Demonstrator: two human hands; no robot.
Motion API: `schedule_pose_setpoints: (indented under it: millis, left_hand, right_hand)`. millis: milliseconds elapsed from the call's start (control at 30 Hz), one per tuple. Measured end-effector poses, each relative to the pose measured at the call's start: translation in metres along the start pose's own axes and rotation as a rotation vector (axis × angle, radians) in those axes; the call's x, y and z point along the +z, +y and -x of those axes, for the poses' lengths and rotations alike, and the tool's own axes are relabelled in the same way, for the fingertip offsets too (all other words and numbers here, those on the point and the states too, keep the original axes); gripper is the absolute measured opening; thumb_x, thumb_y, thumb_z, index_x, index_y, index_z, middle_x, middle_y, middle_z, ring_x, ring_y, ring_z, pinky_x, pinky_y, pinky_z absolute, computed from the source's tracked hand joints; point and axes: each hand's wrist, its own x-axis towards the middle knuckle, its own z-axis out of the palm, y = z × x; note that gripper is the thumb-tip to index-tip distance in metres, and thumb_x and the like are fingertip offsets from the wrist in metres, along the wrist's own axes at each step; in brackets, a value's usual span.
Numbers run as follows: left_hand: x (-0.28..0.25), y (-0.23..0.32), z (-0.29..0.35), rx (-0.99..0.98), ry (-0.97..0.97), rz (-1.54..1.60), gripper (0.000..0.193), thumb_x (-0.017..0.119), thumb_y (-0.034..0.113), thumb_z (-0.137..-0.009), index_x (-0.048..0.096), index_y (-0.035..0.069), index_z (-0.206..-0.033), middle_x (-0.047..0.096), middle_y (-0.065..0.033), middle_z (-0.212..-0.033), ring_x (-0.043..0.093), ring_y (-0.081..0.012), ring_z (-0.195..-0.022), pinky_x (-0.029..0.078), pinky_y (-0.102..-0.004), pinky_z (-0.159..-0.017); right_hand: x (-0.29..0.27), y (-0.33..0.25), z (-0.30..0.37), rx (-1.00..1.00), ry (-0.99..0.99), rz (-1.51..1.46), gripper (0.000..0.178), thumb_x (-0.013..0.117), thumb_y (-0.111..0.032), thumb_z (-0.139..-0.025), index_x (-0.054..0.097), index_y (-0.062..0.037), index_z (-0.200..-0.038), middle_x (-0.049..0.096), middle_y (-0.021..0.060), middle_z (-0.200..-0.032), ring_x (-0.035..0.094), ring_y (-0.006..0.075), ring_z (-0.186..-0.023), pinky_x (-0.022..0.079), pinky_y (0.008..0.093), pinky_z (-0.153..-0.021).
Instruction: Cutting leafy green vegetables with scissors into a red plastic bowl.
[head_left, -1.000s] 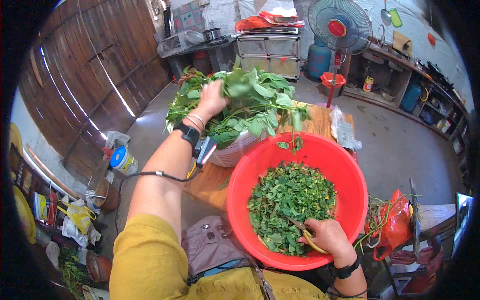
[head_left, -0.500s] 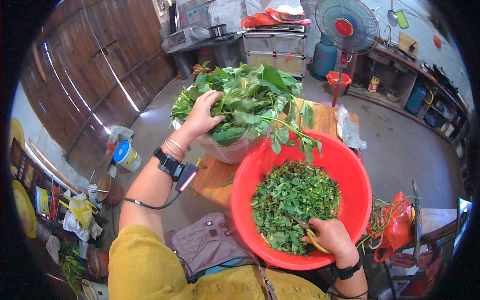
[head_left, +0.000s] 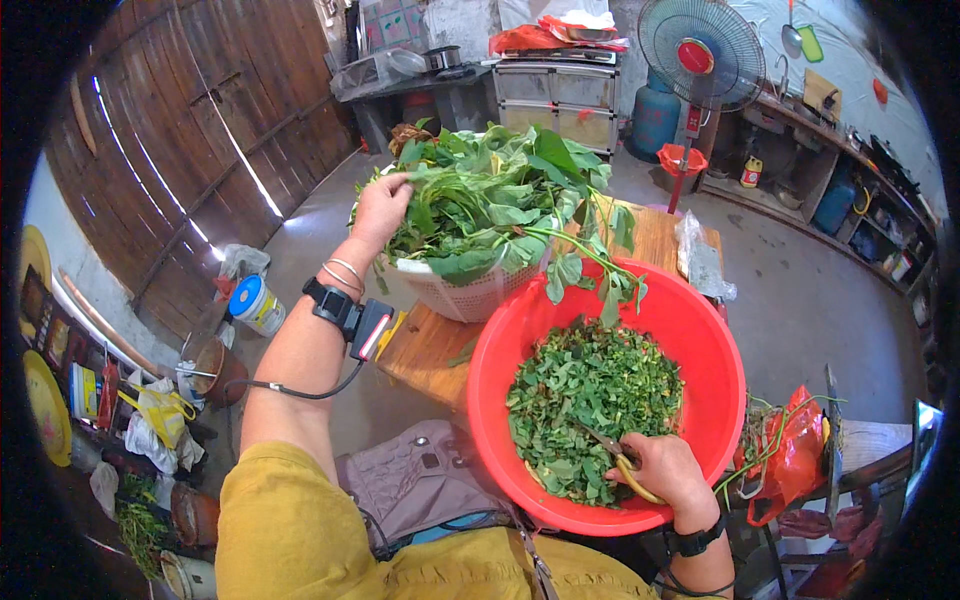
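Observation:
A white plastic basket (head_left: 461, 293) heaped with long leafy green stems (head_left: 490, 205) stands on a wooden table (head_left: 420, 352). At the heap's left side my left hand (head_left: 384, 207) is closed, its fingertips pinching some of the leafy stems. Nearer to me is a wide red basin (head_left: 712, 372), with chopped greens (head_left: 590, 400) covering its bottom. Inside its right front rim, my right hand (head_left: 662, 472) grips scissors (head_left: 634, 478) with yellow handles, the blades pointing into the chopped greens. A few long stems droop from the basket over the basin's far rim.
A standing fan (head_left: 697, 55) rises beyond the table, near a blue gas cylinder (head_left: 655, 118). To the right of the basin hangs a red plastic bag (head_left: 790, 455). A blue-lidded bucket (head_left: 257, 305) is on the floor at left. Clear plastic bags (head_left: 700, 255) lie on the table's right edge.
My left hand has moved left across the heap, from its front middle to its left edge. My right hand stays in the basin with the scissors.

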Motion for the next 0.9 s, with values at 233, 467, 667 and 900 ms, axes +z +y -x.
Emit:
schedule_pose_setpoints:
  millis: [233,467,667,900]
  left_hand:
    - [-0.004,-0.013,-0.003,0.056,-0.412,-0.359,0.035,0.06,0.012,-0.072,0.063,0.0,-0.105,0.063,-0.0214,-0.103,0.06,-0.0313,-0.097,0.045,-0.033,-0.087]
    - [0.01,0.01,-0.029,0.013,-0.07,-0.051,0.044,0.059,0.015,-0.078,0.052,0.001,-0.119,0.062,-0.0136,-0.108,0.059,-0.0212,-0.094,0.046,-0.0305,-0.085]
    - [0.026,0.017,-0.042,-0.071,-0.261,-0.197,0.03,0.065,0.028,-0.077,0.067,0.0,-0.088,0.067,-0.013,-0.081,0.064,-0.0222,-0.077,0.049,-0.0329,-0.072]
    - [0.015,0.043,-0.04,-0.155,-0.03,0.389,0.021,0.05,0.02,-0.091,0.053,0.001,-0.099,0.06,-0.0047,-0.078,0.054,-0.0106,-0.068,0.043,-0.0248,-0.061]
  right_hand:
    - [0.001,0.002,-0.001,-0.004,-0.006,0.004,0.043,0.072,-0.046,-0.068,0.059,-0.007,-0.08,0.058,0.0157,-0.06,0.059,0.0353,-0.06,0.046,0.0441,-0.054]
    - [0.0,0.0,0.0,0.001,-0.014,-0.01,0.042,0.071,-0.046,-0.069,0.059,-0.0068,-0.08,0.059,0.0153,-0.062,0.059,0.0352,-0.06,0.046,0.0438,-0.054]
    - [0.0,0.0,-0.001,0.005,-0.015,0.011,0.043,0.071,-0.046,-0.069,0.058,-0.0066,-0.08,0.058,0.0156,-0.061,0.06,0.0352,-0.061,0.047,0.0438,-0.055]
    - [-0.001,0.0,-0.001,-0.013,-0.011,0.024,0.042,0.071,-0.046,-0.069,0.059,-0.0072,-0.08,0.058,0.0155,-0.06,0.06,0.035,-0.061,0.046,0.0441,-0.055]
